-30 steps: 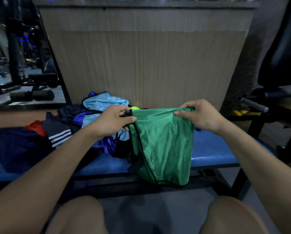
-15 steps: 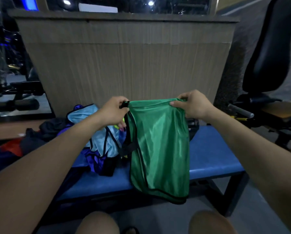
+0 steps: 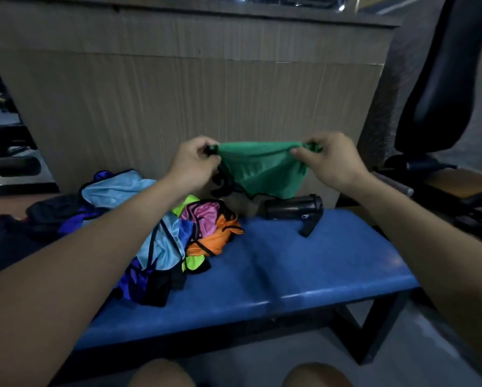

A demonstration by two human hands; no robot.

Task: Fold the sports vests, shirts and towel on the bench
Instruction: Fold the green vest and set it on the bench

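Observation:
A green sports vest [image 3: 265, 170] with black trim hangs in the air above the far side of the blue bench [image 3: 304, 269]. My left hand [image 3: 193, 163] pinches its left top corner and my right hand [image 3: 332, 160] pinches its right top corner, stretching the top edge between them. The vest's lower part swings away from me, toward the wall. On the bench's left half lies a loose pile of clothes [image 3: 161, 233]: light blue, purple, pink, orange and neon yellow pieces, with darker garments [image 3: 47, 213] further left.
A black bottle [image 3: 293, 209] with a strap lies on its side at the bench's back edge, just under the vest. A wood-panelled wall [image 3: 206, 101] rises right behind the bench. Gym equipment with a black padded seat [image 3: 444, 88] stands to the right. My knees show at the bottom.
Both hands have lifted the green vest up and away from me; it hung over the bench's front edge before and now is clear of the bench, uncovering the black bottle.

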